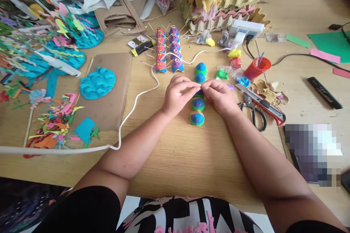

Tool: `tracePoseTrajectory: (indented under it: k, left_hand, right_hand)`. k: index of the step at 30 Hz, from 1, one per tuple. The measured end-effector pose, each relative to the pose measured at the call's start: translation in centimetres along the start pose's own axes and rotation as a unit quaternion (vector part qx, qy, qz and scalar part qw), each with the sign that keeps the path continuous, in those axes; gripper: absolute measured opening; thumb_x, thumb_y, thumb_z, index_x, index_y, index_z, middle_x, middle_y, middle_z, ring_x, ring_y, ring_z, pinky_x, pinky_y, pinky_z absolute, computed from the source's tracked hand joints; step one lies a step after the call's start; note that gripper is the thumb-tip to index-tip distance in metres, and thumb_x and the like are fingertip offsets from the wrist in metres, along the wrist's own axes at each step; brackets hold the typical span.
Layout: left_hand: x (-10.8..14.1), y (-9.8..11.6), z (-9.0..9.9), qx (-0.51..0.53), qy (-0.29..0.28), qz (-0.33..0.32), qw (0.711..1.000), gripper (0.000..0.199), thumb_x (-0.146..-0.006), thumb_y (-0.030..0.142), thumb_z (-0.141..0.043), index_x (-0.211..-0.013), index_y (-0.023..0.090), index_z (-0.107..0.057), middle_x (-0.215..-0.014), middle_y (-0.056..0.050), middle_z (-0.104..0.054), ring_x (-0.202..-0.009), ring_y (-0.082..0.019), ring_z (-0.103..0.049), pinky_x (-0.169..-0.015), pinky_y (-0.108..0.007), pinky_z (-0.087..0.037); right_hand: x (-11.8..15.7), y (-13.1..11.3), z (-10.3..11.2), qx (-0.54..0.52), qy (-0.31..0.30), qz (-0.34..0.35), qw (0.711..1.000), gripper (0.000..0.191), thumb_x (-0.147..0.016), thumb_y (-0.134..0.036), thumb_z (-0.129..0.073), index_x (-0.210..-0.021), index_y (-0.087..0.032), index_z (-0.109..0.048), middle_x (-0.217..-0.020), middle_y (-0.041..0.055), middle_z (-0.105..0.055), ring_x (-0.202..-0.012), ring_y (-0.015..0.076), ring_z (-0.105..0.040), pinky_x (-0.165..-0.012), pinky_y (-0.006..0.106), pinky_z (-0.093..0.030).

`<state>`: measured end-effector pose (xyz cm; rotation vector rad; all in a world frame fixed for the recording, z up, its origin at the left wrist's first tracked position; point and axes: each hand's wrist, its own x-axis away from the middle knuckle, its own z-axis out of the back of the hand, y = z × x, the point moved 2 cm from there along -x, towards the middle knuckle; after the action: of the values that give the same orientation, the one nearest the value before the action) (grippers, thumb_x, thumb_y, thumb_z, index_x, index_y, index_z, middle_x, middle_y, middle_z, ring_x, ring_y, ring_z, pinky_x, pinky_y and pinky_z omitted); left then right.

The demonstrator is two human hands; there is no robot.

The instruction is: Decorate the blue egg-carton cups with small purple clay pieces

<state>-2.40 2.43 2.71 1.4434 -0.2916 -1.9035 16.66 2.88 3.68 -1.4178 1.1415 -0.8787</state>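
My left hand (pixel 179 93) and my right hand (pixel 220 96) meet fingertip to fingertip over a row of green and blue domed pieces (pixel 197 104). Thumb and forefinger of each hand are pinched together; whatever lies between them is too small to make out. The two nearest domes carry little faces, and two more show beyond my fingers. The middle of the row is partly hidden by my hands. Behind and to the left stand a red and blue row (pixel 161 54) and a purple and blue row (pixel 175 49), with thin sticks poking out.
A white cable (pixel 136 98) crosses the table on the left. Scissors (pixel 254 111), a red cutter (pixel 269 107) and a red cup (pixel 257 68) are on the right. Egg cartons (pixel 218 0) are stacked behind. Paper scraps (pixel 58 120) and cardboard (pixel 109 91) lie left.
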Motion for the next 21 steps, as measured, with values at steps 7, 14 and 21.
tracePoseTrajectory:
  k: [7, 14, 21]
  left_hand:
    - [0.01, 0.17, -0.13, 0.011, 0.013, -0.014, 1.0, 0.014, -0.107, 0.037, -0.08, -0.104, 0.026, -0.089, -0.091, 0.001, -0.077, -0.095, -0.015, -0.072, -0.094, -0.031, -0.059]
    - [0.07, 0.23, -0.09, 0.0, 0.011, -0.016, 1.0, 0.018, -0.108, 0.04, -0.078, -0.103, 0.026, -0.088, -0.091, 0.0, -0.077, -0.094, -0.016, -0.071, -0.094, -0.033, -0.059]
    - [0.25, 0.1, -0.13, 0.007, 0.009, -0.013, 1.0, 0.014, -0.107, 0.039, -0.079, -0.104, 0.028, -0.088, -0.091, 0.0, -0.077, -0.095, -0.016, -0.072, -0.094, -0.033, -0.059]
  right_hand:
    - [-0.05, 0.26, 0.08, -0.003, 0.0, -0.008, 1.0, 0.052, -0.077, -0.067, -0.096, -0.075, -0.021, -0.071, -0.06, -0.0062, -0.052, -0.058, 0.0087, -0.038, -0.057, 0.028, -0.029]
    - [0.08, 0.44, 0.03, -0.005, 0.011, -0.024, 1.0, 0.062, -0.069, -0.077, -0.097, -0.08, -0.021, -0.076, -0.061, -0.0062, -0.054, -0.059, 0.0095, -0.04, -0.058, 0.028, -0.03]
    - [0.14, 0.05, -0.13, -0.006, 0.0, -0.024, 1.0, 0.054, -0.071, -0.068, -0.099, -0.076, -0.02, -0.074, -0.064, -0.0057, -0.057, -0.061, 0.0088, -0.04, -0.061, 0.028, -0.034]
